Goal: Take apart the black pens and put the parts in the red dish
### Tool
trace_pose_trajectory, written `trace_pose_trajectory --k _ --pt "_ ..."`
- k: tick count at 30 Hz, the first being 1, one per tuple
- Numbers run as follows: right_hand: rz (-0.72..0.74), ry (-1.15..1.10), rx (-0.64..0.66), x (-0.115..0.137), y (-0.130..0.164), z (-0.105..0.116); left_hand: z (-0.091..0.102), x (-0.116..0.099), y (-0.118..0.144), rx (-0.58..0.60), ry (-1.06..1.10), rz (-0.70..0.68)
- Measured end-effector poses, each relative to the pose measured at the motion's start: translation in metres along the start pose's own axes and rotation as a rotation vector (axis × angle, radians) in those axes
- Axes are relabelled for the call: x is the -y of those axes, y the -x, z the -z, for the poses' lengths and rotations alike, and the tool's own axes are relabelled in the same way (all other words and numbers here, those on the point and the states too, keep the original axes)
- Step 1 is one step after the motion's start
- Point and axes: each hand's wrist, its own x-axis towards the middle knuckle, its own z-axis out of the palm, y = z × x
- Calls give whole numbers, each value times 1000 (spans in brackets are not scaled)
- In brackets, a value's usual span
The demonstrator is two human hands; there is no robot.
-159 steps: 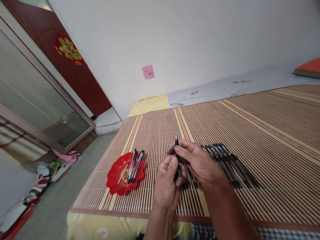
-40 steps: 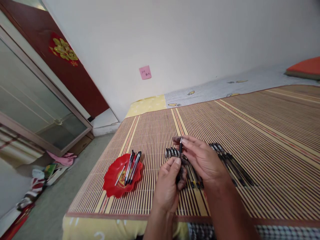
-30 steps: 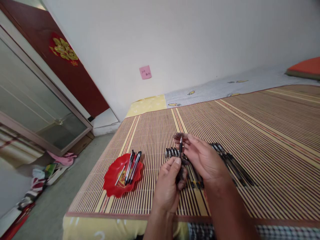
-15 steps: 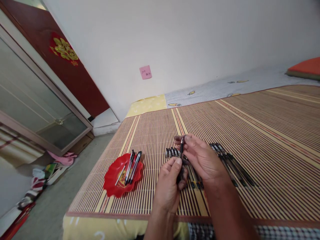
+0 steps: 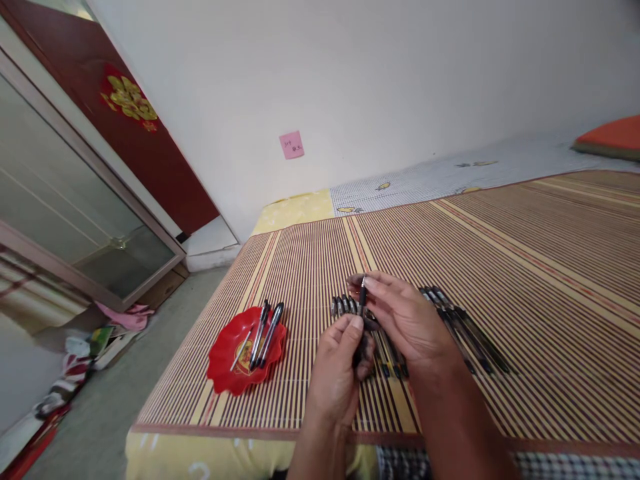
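Left hand: the left hand was closed round the lower barrel of a black pen, thumb and forefinger pinching it and the other fingers curled behind.
Right hand: the right hand gripped the same pen at its upper end, fingertips pressed on either side of the tip; whether it held anything more there could not be told.
Pen: it stood nearly upright between the two hands, just above the mat, its tip pointing away from the person.
Mat: a striped bamboo mat covered the bed under both hands.
Near row of pens: a short row of dark pens lay flat on the mat, just beyond the left hand and partly hidden by the hands.
Far row of pens: a second group of dark pens lay side by side to the right of the right hand, well apart from the dish.
Dish: a red scalloped dish sat on the mat left of the hands, near the bed's edge.
Dish contents: a few pens lay across it, their ends over the rim.
Wall: a pink note was stuck on the white wall behind.
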Motion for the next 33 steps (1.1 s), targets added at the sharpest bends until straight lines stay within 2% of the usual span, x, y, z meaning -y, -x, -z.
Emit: trace_pose_trajectory --k 5,10,16,20,26,33 --pt "24 -46 -7 -2 -3 1 0 -1 0 -10 -8 7" --pt "89 -121 40 -5 -5 1 0 -1 1 -15 4 9" --pt "56 -28 -26 -3 -1 -1 -1 -1 1 -15 14 3" --pt "19 28 -4 0 0 -3 -1 -1 0 -6 18 7" --pt "22 10 -5 -1 -3 1 0 1 0 29 -8 1" --pt "40 11 -33 -1 -2 0 1 4 -3 9 -36 -38"
